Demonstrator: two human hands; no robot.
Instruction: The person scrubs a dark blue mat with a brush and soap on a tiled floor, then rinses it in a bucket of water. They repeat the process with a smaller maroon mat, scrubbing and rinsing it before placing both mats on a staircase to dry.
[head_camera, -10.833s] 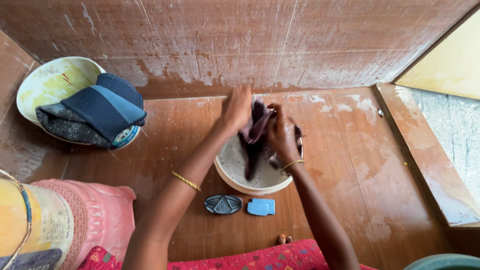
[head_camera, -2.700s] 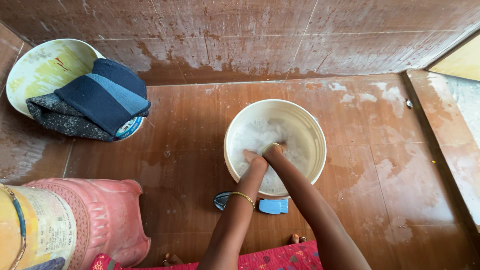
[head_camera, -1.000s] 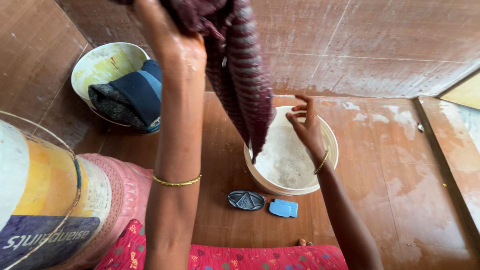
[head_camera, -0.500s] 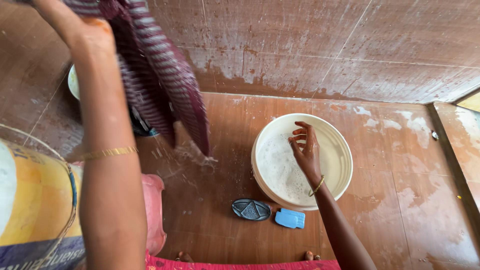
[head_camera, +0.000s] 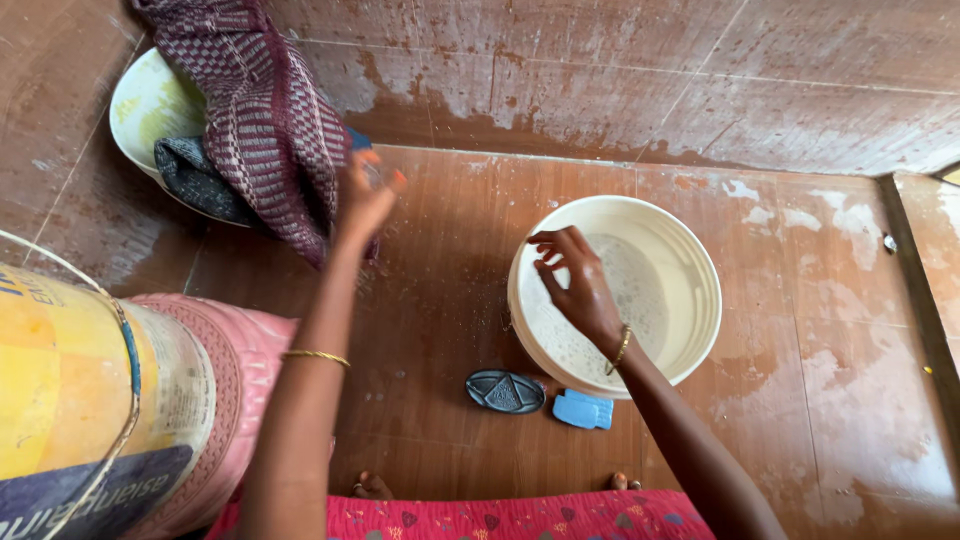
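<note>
Left hand raised, fingers spread, beside maroon striped cloth; right hand loosely spread over one sudsy white bucket. One blue soap bar.

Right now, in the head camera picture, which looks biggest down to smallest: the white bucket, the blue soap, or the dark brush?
1. White bucket
2. Dark brush
3. Blue soap, only slightly smaller than the brush.

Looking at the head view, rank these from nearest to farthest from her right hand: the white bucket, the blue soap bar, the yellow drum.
From the right hand:
1. White bucket, directly beneath the hand.
2. Blue soap bar, on the floor just below the bucket.
3. Yellow drum, far left.
</note>
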